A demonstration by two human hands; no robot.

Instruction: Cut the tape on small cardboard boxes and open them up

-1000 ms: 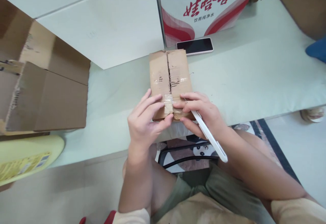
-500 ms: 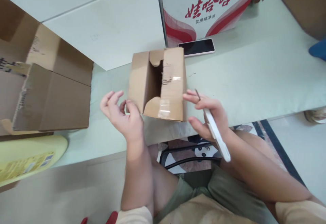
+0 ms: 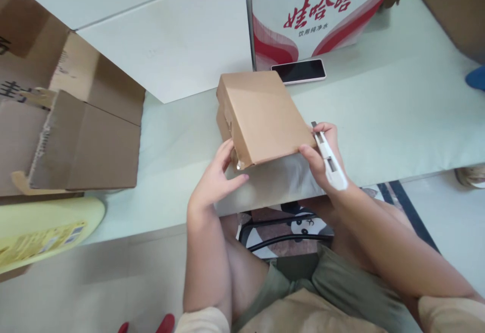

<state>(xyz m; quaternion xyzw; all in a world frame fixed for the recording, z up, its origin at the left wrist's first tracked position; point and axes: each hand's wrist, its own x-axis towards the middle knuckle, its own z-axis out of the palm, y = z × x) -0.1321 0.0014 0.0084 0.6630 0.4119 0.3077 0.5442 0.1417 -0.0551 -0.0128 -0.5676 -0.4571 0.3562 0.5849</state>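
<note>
L hand [image 3: 214, 176] loose at the brown box's [image 3: 269, 115] left side: fingertips up against it, partly hidden, thumb spread free, no full grip. R hand [image 3: 319, 171] wrapped round a white cutter [image 3: 330, 163], dark blade tip out, and its thumb's at the box's near-right corner too. Box sits mid-surface [image 3: 382, 121], plain panel up, angled. Progress check: rough edge down the left side w/ a shiny tape scrap [image 3: 240, 165] at the near-left corner, so I'd say seam's at least partly opened; box holds its full shape, def. not flattened. Underside n/v, so can't tell what tape's left. Just behind: phone [image 3: 299, 72], then the red-and-white carton [image 3: 322, 19], big white box [image 3: 182, 40] next to it. Far L: large brown carton [image 3: 102, 146], yellow container [image 3: 49, 227] nearer.
</note>
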